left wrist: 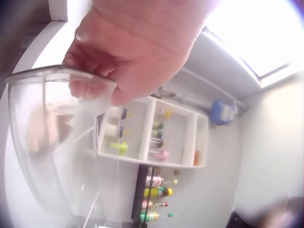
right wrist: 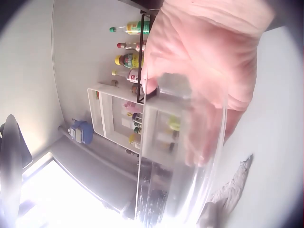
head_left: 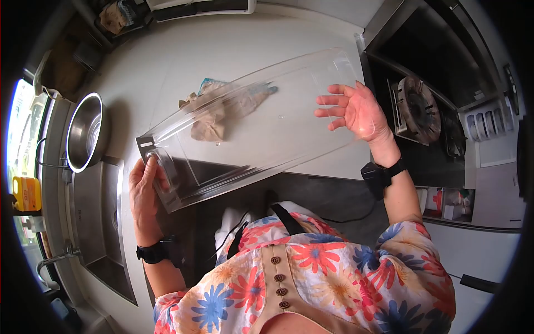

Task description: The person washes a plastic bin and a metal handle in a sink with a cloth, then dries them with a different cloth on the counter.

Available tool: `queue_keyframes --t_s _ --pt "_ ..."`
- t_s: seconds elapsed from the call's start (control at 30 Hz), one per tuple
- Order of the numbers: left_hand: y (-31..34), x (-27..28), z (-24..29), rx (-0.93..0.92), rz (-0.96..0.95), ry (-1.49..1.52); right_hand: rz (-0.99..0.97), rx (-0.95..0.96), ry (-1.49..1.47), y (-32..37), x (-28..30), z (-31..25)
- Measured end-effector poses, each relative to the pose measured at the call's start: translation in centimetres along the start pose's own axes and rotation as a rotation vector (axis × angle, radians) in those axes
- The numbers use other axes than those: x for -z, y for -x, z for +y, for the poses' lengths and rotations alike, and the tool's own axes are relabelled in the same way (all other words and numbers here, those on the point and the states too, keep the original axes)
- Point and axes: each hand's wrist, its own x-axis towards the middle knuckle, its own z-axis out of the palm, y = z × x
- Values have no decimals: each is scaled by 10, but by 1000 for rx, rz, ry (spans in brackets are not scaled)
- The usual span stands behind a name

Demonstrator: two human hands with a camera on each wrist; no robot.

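A long transparent bin [head_left: 261, 133] is held tilted above the counter in the head view. The left hand [head_left: 146, 195] grips its grey-edged end at the oval handle cutout, thumb over the edge. At the far end the right hand [head_left: 356, 114] has its fingers spread, palm against or behind the clear wall. In the left wrist view, the left hand [left wrist: 137, 47] has its fingers curled at the bin's rim [left wrist: 57, 71]. The right wrist view shows the right hand [right wrist: 209, 66] at the clear bin [right wrist: 180, 190]. A crumpled beige cloth [head_left: 208, 119] lies beneath, seen through the plastic.
A steel bowl [head_left: 87, 132] stands at the left beside the sink [head_left: 97, 217]. A gas stove burner [head_left: 417, 110] is on the right. Bottles [left wrist: 156, 192] and a white shelf [left wrist: 147, 133] are on the wall. Water drops dot the counter [head_left: 183, 55].
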Motion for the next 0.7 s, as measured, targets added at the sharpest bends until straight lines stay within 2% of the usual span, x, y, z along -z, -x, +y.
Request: queue_keyframes --t_s 0.23,0.37,0.47,0.53,0.63,0.7 --pt "16 33 -4 45 154 158 -43 -51 55 -51 -6 23" --pt "24 60 3 28 264 96 -124 -110 24 -83 -32 36" --pt "37 87 14 -89 388 26 -167 -132 -77 -114 -58 49" --pt "48 112 26 -138 477 -59 -153 -137 -42 -139 -72 62" --pt "65 152 46 -164 594 -124 -56 -103 123 -179 -87 96" --pt "74 181 48 -171 602 -135 -74 151 918 -200 -97 123"
